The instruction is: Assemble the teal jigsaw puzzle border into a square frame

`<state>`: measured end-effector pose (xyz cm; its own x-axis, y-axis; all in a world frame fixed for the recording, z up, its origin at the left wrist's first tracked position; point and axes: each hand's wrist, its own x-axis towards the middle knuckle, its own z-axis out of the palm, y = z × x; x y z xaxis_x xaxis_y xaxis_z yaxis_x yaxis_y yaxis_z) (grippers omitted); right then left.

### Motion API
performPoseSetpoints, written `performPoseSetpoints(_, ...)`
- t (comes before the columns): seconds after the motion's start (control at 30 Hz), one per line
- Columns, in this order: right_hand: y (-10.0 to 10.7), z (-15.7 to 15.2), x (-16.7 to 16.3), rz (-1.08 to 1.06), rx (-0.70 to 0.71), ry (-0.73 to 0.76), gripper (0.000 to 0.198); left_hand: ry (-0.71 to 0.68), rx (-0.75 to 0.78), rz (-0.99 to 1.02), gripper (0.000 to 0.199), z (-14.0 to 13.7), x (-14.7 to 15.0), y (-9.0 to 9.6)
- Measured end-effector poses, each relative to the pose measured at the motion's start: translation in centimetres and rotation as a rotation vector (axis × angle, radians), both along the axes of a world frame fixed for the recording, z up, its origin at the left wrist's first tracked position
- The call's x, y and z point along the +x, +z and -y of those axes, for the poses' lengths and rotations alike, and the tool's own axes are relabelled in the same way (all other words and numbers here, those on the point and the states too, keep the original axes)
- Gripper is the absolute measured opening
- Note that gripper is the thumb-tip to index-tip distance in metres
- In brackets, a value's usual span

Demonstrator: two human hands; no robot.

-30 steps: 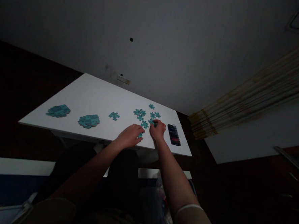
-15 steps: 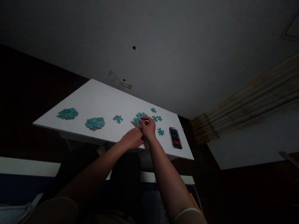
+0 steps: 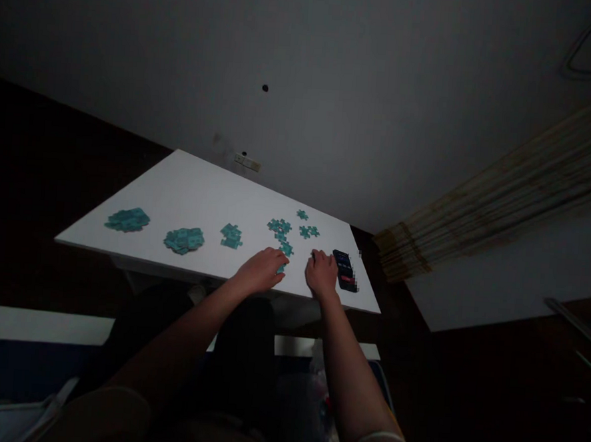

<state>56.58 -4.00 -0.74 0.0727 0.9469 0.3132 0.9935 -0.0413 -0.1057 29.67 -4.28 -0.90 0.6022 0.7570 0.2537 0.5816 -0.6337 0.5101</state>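
At the front of the white table (image 3: pixel 217 196), my left hand (image 3: pixel 261 271) has its thumb and fingers closed on a teal jigsaw puzzle piece (image 3: pixel 281 268), partly covered by the fingertips. Just beyond it is a loose chain of teal puzzle pieces (image 3: pixel 280 227) running toward that hand. My right hand (image 3: pixel 322 274) rests to the right with bent fingers, beside the black phone (image 3: pixel 344 262). Its fingertips cover the spot where a loose piece lay, and what is in them is hidden. A few more pieces (image 3: pixel 309 232) lie farther back.
On the left stand two heaps of teal puzzle pieces, one outer (image 3: pixel 128 219) and one inner (image 3: pixel 184 240). Between them and my hands sits a small group of pieces (image 3: pixel 231 236). The wall (image 3: pixel 302 115) borders the table's far side, with a curtain (image 3: pixel 477 205) at right.
My right hand has moved right, away from my left hand, onto the spot of a loose piece. The middle pieces are uncovered. More pieces now show where a single one lay left of them.
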Motion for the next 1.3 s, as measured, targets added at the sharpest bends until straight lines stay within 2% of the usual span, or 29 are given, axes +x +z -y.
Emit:
performPoseSetpoints(0.1,-0.4,1.0,2.0,-0.139,-0.032,-0.022,0.053,-0.001,-0.017,0.023,0.040,-0.2,0.0,-0.4)
performPoseSetpoints(0.23,-0.4,0.7,2.3,-0.274,-0.030,-0.006,0.047,0.009,-0.012,0.083,0.041,-0.5,0.0,-1.1)
performPoseSetpoints(0.37,-0.5,0.3,1.8,-0.334,-0.035,-0.001,0.043,0.027,-0.015,0.105,0.047,-0.5,0.0,-1.4)
performPoseSetpoints(0.5,-0.4,0.2,0.8,-0.516,-0.009,0.092,0.041,0.023,-0.022,0.104,0.049,-0.4,0.1,-1.2)
performPoseSetpoints(0.67,-0.1,0.1,-1.2,-0.678,0.109,0.144,0.031,0.015,-0.041,0.115,0.051,-0.6,0.2,-1.5)
performPoseSetpoints(0.73,-0.2,0.0,-2.1,-0.772,0.179,0.116,0.025,0.019,-0.050,0.146,0.059,-0.7,0.3,-1.8)
performPoseSetpoints(0.83,-0.5,-0.3,-3.7,-1.033,0.237,0.030,0.021,0.029,-0.055,0.210,0.080,-0.8,0.4,-2.4)
performPoseSetpoints(0.97,-0.8,-0.7,-5.7,-1.331,0.149,-0.019,0.031,0.087,-0.056,0.260,0.103,-0.8,0.6,-2.9)
performPoseSetpoints(1.07,-0.9,-0.7,-6.2,-1.266,0.053,0.050,0.030,0.096,-0.050,0.241,0.096,-0.8,0.6,-2.8)
performPoseSetpoints(1.17,-0.8,-0.8,-5.8,-1.043,0.033,0.056,0.020,0.051,-0.038,0.180,0.067,-1.0,0.4,-2.5)
performPoseSetpoints(1.23,-0.6,-1.2,-5.5,-0.853,0.025,0.023,0.029,0.029,-0.028,0.134,0.048,-1.0,0.4,-2.1)
performPoseSetpoints(1.3,-0.4,-1.6,-5.4,-0.638,-0.033,0.011,0.040,0.024,-0.019,0.092,0.038,-1.0,0.3,-1.6)
